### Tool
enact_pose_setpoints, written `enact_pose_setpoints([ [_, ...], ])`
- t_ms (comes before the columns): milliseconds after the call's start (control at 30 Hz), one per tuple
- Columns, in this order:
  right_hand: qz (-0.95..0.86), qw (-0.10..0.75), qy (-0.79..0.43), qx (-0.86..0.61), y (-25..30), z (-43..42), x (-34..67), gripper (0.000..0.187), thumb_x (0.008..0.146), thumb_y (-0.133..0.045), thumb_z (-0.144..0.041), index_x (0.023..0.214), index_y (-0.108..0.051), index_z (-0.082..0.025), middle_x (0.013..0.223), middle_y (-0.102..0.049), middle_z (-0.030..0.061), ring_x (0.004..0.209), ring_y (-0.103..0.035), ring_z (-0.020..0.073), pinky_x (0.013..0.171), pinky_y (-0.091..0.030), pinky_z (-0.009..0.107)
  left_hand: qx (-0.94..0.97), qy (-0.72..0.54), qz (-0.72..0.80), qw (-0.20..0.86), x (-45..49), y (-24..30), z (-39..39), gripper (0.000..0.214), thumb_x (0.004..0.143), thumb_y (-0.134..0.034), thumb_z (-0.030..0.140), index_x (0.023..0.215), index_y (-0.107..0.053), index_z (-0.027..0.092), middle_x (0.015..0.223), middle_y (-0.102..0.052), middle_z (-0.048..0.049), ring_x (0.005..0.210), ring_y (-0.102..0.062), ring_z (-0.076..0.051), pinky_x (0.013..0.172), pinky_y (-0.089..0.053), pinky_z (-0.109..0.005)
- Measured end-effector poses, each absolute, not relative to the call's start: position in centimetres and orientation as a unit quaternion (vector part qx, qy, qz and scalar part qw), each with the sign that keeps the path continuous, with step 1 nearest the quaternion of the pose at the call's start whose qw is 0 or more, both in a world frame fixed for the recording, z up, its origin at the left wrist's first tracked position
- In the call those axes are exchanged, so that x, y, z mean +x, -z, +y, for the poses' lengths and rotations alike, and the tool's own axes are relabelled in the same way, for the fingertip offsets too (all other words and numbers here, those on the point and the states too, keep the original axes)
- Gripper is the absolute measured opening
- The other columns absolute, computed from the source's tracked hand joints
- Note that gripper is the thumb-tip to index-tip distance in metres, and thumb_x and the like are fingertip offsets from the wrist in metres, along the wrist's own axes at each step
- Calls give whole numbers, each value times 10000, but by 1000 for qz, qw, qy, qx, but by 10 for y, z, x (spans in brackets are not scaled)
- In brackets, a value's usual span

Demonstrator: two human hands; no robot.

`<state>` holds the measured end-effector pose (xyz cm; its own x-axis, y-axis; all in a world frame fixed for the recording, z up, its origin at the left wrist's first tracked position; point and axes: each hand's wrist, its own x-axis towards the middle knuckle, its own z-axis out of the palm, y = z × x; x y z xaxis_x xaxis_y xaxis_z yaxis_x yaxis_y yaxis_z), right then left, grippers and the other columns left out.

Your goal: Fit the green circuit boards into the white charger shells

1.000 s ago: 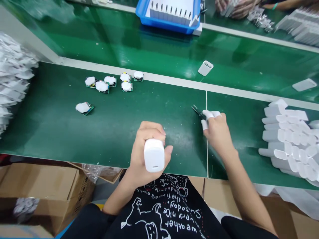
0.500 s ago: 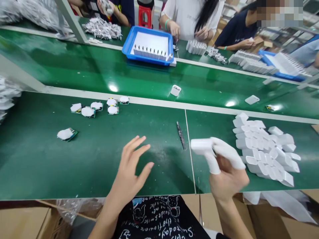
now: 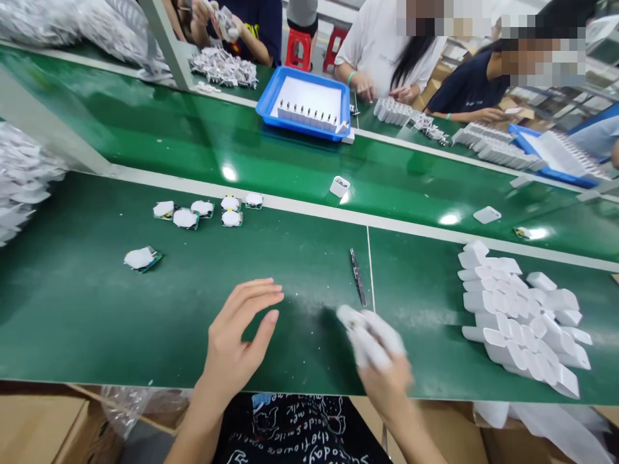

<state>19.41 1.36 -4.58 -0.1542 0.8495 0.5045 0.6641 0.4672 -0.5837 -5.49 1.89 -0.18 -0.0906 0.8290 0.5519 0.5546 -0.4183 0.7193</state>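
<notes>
My left hand (image 3: 239, 338) hovers low over the green mat (image 3: 97, 309) near its front edge, fingers stretched out and apart, holding nothing. My right hand (image 3: 380, 364), with white finger cots, is smeared by motion just right of it; a white blur sits at its fingertips and I cannot tell whether it holds anything. Black tweezers (image 3: 357, 277) lie on the mat just beyond the right hand. A pile of white charger housings (image 3: 517, 316) lies to the right. Several small circuit boards with white tops (image 3: 203, 209) sit at the far left, one apart (image 3: 140, 258).
A glossy conveyor belt (image 3: 271, 154) runs beyond the mat with a white housing (image 3: 339, 185) and a flat white lid (image 3: 486, 214) on it. A blue tray (image 3: 304, 103) and other people at work are across. Cardboard boxes (image 3: 39, 425) stand below the front edge.
My left hand, which gripped a white housing a second ago, is now open and bare. The right hand let go of the tweezers, took the housing, and has swung down and left, blurred.
</notes>
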Motion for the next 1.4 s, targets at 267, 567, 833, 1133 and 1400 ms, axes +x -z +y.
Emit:
enact_pose_setpoints([
  [267,-484,562,-438,-509,13,14,156,123,842,-683,-242,962,-692,-267,984,-740,32,789,-724,163,730,-628,327,751,-435,421,263,-21,-5,14,482,859,-653,265,1308,-490,205,1304,-611,-121,1307,-504,-277,1004,-519,-510],
  [567,-16,458,-839,-292,-44,10,117,244,746,-788,-394,915,-740,-225,710,-740,-39,648,-689,71,638,-576,123,712,-520,407,239,-3,-33,12,503,836,-704,292,1269,-531,105,1243,-659,-106,1259,-564,-175,1115,-445,-286],
  [833,-128,458,-828,-297,-43,3,122,182,835,-657,-360,986,-668,-259,663,-714,-33,561,-686,130,582,-612,229,721,-526,388,229,-3,-36,2,496,839,-707,254,1266,-530,74,1245,-647,-117,1259,-562,-163,1096,-458,-255],
  [1133,-660,567,-205,-448,-32,4,130,451,773,-728,-74,1159,-586,-259,1101,-682,42,1055,-669,196,888,-603,370,689,-534,426,241,-8,-11,10,533,820,-675,114,1309,-467,151,1309,-615,-104,1300,-533,-170,1110,-454,-303],
  [1400,-705,533,-188,-428,-30,3,118,556,785,-763,-181,1273,-507,-255,1110,-673,70,1057,-674,223,853,-628,385,701,-506,452,221,-15,-10,12,558,826,-542,71,1365,-415,142,1336,-586,-114,1293,-526,-161,1091,-472,-304],
])
